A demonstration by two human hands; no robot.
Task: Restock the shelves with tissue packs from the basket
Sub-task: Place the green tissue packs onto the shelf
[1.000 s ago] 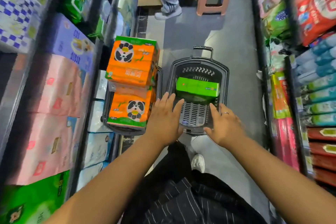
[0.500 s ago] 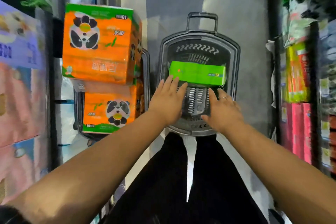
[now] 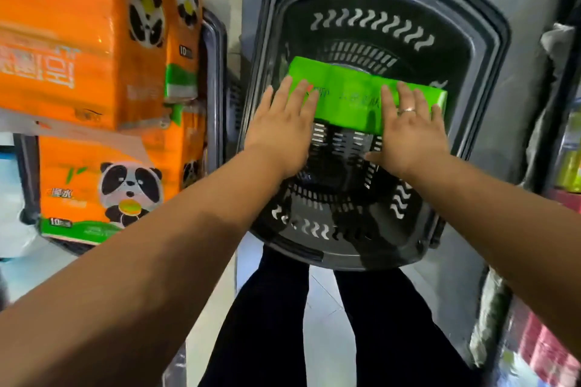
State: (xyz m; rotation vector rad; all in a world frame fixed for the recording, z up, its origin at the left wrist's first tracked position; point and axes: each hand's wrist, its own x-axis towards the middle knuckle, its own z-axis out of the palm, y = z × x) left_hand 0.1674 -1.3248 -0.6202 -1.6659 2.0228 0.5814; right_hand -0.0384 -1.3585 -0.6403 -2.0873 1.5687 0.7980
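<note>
both hands have come forward since a second ago, from above the near rim down onto the green tissue pack (image 3: pixel 349 97), and the view has closed in on the basket (image 3: pixel 490 41). the pack lies flat across the middle of the dark basket's slotted floor, the only pack in it. the left hand (image 3: pixel 283 132) has straight, slightly spread fingers (image 3: pixel 302 93) laid over the pack's left end. the right hand (image 3: pixel 408 132), wearing a ring, lies flat on the right part, fingers fanned and thumb stretched aside over the basket floor. neither hand grips yet. to lift well, i'd judge the fingers should curl over the far edge with thumbs under the near edge, squeezing the soft wrapper evenly so it doesn't sag or slip. orange panda packs (image 3: pixel 78 25) stand stacked just left.
</note>
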